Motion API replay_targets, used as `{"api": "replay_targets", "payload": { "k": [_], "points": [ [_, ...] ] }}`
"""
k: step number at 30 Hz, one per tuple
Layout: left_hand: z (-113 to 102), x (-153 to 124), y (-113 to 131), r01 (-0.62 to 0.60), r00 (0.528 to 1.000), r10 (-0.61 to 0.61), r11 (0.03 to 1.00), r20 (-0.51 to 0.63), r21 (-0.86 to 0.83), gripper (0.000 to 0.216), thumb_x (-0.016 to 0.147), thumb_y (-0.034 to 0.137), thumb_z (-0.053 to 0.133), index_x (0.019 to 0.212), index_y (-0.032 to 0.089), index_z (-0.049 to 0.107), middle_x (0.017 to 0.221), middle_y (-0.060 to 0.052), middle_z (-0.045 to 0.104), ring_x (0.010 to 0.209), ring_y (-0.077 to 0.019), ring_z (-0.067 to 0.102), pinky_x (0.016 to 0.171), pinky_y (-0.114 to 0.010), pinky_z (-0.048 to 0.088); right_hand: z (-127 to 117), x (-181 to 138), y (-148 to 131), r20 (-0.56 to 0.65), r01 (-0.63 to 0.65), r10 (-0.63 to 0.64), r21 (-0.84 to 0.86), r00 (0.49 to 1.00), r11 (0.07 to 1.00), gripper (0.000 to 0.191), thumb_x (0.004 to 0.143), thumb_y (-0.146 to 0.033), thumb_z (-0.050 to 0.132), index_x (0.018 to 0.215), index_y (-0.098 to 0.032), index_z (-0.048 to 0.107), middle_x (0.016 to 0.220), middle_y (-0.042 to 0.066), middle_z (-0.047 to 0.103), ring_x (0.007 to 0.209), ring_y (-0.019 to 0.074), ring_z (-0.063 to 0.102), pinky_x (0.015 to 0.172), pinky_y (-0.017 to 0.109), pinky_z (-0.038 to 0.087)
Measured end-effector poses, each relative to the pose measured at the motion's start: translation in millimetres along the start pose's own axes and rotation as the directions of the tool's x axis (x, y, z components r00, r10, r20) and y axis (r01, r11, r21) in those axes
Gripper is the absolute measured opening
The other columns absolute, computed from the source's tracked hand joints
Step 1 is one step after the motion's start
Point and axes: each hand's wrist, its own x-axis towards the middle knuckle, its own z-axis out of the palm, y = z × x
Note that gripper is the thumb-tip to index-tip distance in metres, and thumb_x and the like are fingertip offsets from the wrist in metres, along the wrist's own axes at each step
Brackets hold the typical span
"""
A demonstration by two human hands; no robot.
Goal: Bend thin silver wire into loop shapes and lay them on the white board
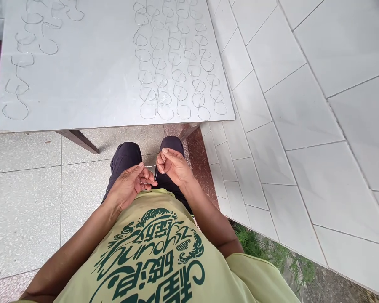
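Observation:
A thin, silvery wire (151,166) stretches between my two hands above my lap, its lower part curving into a loop under the left fingers. My left hand (131,183) pinches one part of it between thumb and forefinger. On the other side my right hand (174,165) grips the wire's other end in closed fingertips. Beyond my knees, the white table (91,80) bears rows of bent wire pieces. Those on the right are looped wires (180,92) in several columns; on the left lie open, hook-like curved wires (17,111).
A white tiled wall (300,105) runs close along my right side. The table's wooden leg (78,140) stands ahead on the speckled floor (25,202). Green plants (271,252) grow at the lower right, past the wall's bottom edge.

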Motion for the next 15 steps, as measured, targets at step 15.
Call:
{"api": "replay_targets", "payload": {
  "k": [15],
  "points": [
    [6.8, -1.5, 6.1, -0.029, 0.999, 0.021, 0.948, -0.029, -0.316, 0.033, 0.103, 0.026, 0.059, 0.072, 0.014, 0.061, 0.074, -0.004, 0.062, 0.067, -0.013, 0.065, 0.067, -0.023, 0.058, 4.0, -8.6, 6.0, 0.047, 0.295, -0.291, -0.167, 0.955, 0.941, 0.03, 0.084, -0.034, 0.086, 0.091, -0.023, 0.06, 0.087, -0.002, 0.074, 0.073, 0.0136, 0.069, 0.065, 0.029, 0.06]
  ]
}}
